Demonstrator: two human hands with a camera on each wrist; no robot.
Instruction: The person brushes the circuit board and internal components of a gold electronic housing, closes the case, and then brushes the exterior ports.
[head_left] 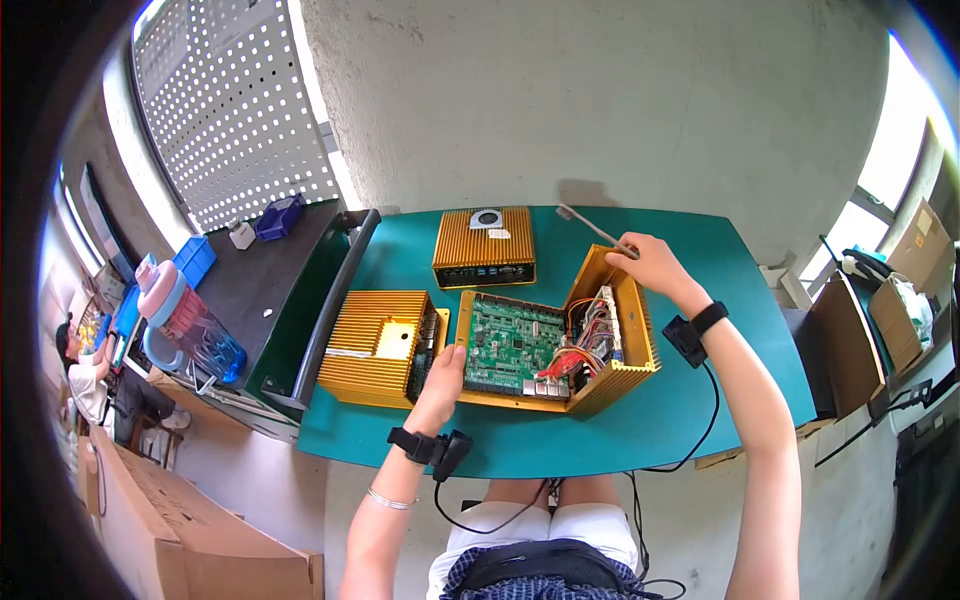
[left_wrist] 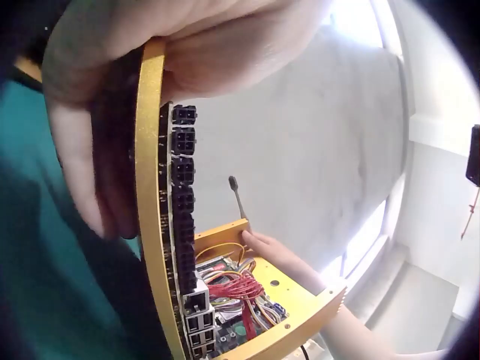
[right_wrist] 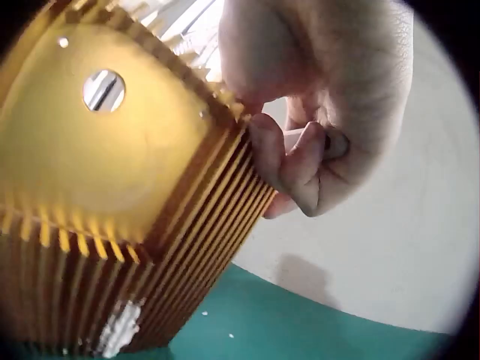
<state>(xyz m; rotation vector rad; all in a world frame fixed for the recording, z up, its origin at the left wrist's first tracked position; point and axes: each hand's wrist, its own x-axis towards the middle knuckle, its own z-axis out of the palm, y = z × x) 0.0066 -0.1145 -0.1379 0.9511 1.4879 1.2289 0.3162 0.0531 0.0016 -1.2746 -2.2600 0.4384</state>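
A gold metal computer case stands opened on the table. Its base plate [head_left: 520,402] carries a green circuit board [head_left: 510,345], and its finned housing [head_left: 615,390] is tipped up on the right with bundled wires [head_left: 590,345] inside. My left hand [head_left: 440,385] grips the plate's left edge, thumb on top and fingers beneath, beside a row of black connectors [left_wrist: 182,171]. At the housing's upper rim, my right hand [head_left: 652,268] holds a toothbrush [head_left: 592,228], its head pointing up and left. In the right wrist view, curled fingers [right_wrist: 304,161] meet the finned edge.
A second gold case [head_left: 375,335] lies just left of my left hand, and another with a fan [head_left: 485,240] sits behind. A cable [head_left: 708,430] trails from the right wrist camera. On the left are a dark workbench [head_left: 275,265] and a bottle [head_left: 195,320].
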